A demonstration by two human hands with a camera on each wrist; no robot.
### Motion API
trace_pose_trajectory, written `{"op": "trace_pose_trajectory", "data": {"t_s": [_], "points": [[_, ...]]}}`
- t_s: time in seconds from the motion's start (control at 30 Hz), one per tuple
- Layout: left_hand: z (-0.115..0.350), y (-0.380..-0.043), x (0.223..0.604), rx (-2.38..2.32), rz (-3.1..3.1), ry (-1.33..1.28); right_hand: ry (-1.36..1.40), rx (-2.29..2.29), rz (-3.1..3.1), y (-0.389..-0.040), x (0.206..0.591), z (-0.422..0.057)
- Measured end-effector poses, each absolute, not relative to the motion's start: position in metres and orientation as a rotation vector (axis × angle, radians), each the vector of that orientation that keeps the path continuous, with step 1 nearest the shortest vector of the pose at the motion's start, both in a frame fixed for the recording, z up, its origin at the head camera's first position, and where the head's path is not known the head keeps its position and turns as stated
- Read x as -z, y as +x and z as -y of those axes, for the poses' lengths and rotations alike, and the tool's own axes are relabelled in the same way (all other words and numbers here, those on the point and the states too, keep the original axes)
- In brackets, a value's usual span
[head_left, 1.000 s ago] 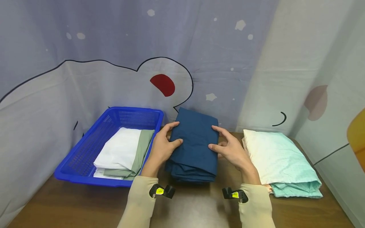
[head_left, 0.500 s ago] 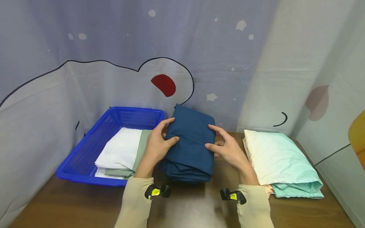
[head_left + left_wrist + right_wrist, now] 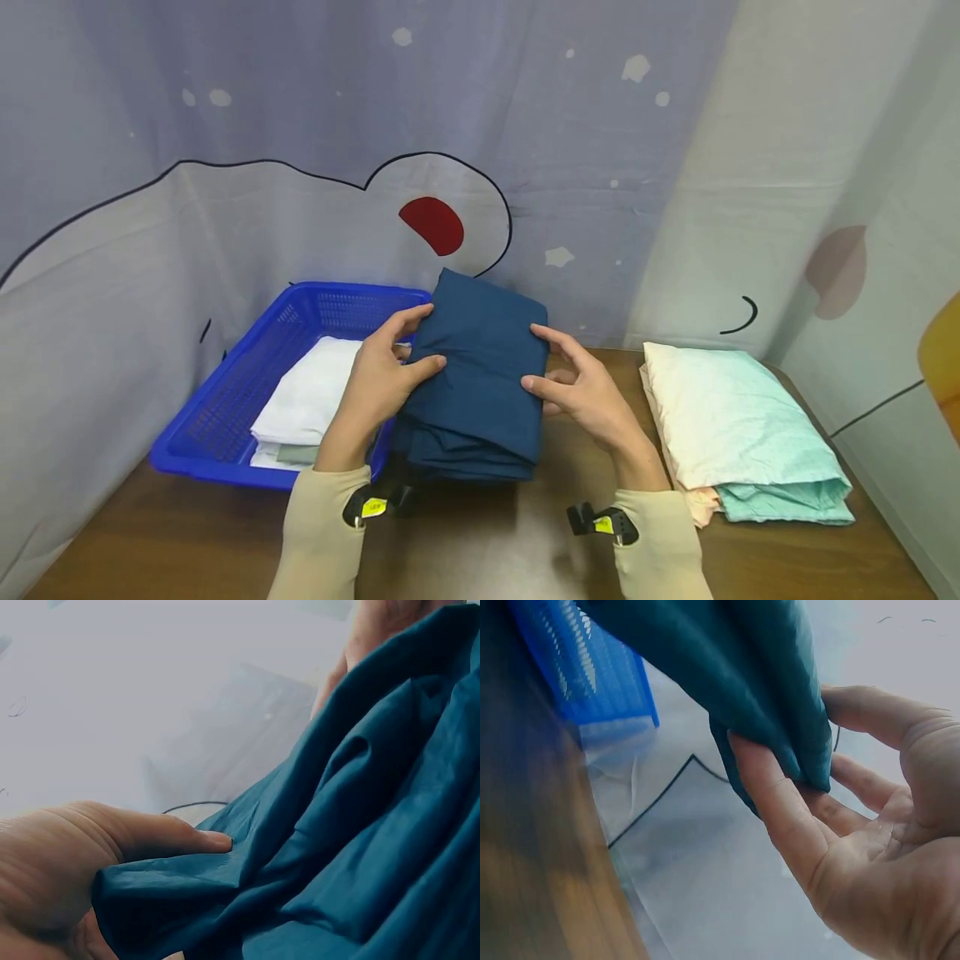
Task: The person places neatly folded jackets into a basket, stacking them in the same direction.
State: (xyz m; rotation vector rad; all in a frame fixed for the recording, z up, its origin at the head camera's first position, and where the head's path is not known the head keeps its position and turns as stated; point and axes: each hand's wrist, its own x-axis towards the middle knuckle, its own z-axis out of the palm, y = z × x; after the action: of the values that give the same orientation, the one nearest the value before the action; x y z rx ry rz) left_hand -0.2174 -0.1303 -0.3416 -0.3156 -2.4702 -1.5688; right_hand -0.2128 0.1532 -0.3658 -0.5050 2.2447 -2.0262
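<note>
A folded dark blue cloth (image 3: 480, 367) is held up between both hands, its layered folds showing along the lower edge. My left hand (image 3: 378, 375) grips its left side, thumb on the front face. In the left wrist view the thumb presses on the blue fabric (image 3: 315, 847). Opposite, my right hand (image 3: 588, 392) pinches the right side. The right wrist view shows the right hand's fingers (image 3: 780, 802) curled around the cloth's edge. The cloth overlaps the right rim of a blue plastic basket (image 3: 217, 417), where a folded white and green cloth (image 3: 311, 392) lies, partly hidden by the left hand.
A folded cream and mint-green cloth (image 3: 742, 425) lies on the right of the wooden table (image 3: 480, 550). Behind the table hangs a printed curtain (image 3: 570, 167), which also covers the sides.
Both hands have moved left with the blue cloth and raised it slightly. It now covers part of the basket's right side, and the left hand hides more of the white and green cloth.
</note>
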Motion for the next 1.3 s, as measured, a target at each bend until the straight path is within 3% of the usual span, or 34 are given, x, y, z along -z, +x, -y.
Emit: {"op": "trace_pose_trajectory", "data": {"t_s": [0.77, 1.3], "points": [[0.181, -0.211, 0.334, 1.631, 2.477, -0.216, -0.686, 2.067, -2.209, -0.207, 0.37, -0.102], [0.192, -0.214, 0.345, 1.556, 2.476, -0.197, -0.641, 2.079, -2.322, -0.201, 0.386, -0.082]]}}
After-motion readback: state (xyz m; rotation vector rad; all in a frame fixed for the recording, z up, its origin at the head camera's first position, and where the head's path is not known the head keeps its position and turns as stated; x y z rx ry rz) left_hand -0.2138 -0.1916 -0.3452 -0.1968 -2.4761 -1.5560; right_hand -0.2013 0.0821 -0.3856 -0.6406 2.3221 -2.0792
